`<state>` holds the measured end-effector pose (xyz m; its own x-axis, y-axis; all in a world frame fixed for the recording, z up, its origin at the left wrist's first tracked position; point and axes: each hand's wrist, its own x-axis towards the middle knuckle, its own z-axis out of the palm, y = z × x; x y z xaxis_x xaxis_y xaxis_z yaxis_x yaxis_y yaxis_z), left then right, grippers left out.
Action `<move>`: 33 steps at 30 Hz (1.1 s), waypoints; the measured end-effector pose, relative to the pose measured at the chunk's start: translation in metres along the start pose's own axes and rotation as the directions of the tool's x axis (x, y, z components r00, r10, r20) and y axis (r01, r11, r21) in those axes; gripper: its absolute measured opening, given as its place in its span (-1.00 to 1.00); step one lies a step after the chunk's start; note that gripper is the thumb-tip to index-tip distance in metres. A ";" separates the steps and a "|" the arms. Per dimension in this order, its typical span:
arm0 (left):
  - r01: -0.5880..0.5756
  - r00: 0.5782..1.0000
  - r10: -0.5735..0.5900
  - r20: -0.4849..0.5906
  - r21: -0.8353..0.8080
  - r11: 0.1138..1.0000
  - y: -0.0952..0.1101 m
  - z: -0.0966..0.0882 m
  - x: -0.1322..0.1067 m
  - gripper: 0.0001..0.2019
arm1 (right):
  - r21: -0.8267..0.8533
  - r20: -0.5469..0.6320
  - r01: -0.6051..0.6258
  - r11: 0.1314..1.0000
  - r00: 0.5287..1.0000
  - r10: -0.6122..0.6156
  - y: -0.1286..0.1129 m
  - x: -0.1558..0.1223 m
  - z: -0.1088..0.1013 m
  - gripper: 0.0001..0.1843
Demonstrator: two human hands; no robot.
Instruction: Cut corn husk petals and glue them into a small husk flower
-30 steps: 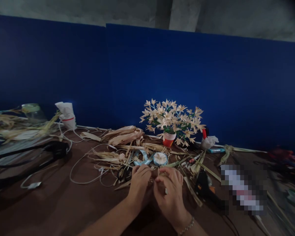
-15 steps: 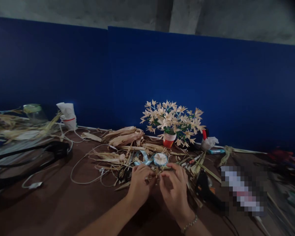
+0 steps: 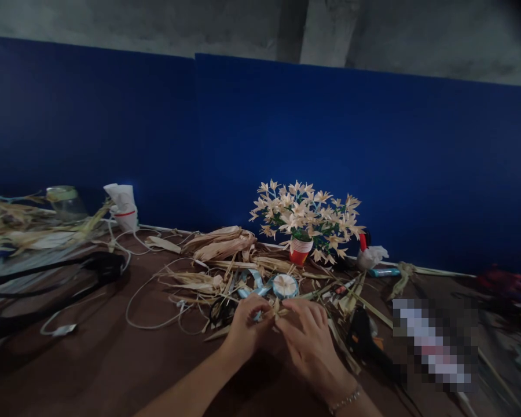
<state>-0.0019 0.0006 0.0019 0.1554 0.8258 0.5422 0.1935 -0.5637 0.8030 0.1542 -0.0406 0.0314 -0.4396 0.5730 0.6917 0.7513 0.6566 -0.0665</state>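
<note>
Dim workroom with a deep blue backdrop.
Dark blue matte wall panels (image 3: 330, 145), joined at one vertical seam, stand behind the dark brown table (image 3: 91, 370); above them runs a rough grey concrete wall (image 3: 134, 23) with a lighter concrete pillar (image 3: 327, 32). Light is low.

- The brown bench (image 3: 91, 370) is cluttered.
- Across its middle sprawl dried husks (image 3: 219, 246).
- Near the far edge stands a red cup of straw flowers (image 3: 300, 250).
- A white cable (image 3: 129, 301) loops left of the husks, and a black glue gun (image 3: 361, 335) lies to their right.
</note>
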 end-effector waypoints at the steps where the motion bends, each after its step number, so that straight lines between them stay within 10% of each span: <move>1: 0.009 1.000 -0.009 0.000 -0.005 1.000 0.000 0.000 0.000 -0.72 | 0.008 0.001 0.000 1.000 1.000 0.000 0.000 0.000 0.000 -0.66; 10: 0.049 0.999 -0.049 0.006 0.039 0.998 0.004 -0.006 0.003 -0.81 | 0.305 -0.119 -0.293 0.906 0.932 0.342 0.010 -0.009 0.015 -0.76; 20: -0.022 0.999 0.023 0.044 -0.014 1.000 0.003 -0.003 0.003 -0.86 | 0.590 0.113 -0.465 0.659 0.857 0.504 0.000 -0.002 0.013 -0.75; 33: 0.060 0.994 -0.057 0.098 -0.024 0.998 0.003 -0.002 0.002 -0.78 | 0.168 -0.055 -0.220 0.961 0.971 0.232 0.002 -0.004 0.008 -0.83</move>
<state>-0.0030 0.0009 0.0058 0.2380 0.8506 0.4689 0.1789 -0.5129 0.8396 0.1531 -0.0378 0.0225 -0.2258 0.6818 0.6958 0.7358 0.5875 -0.3369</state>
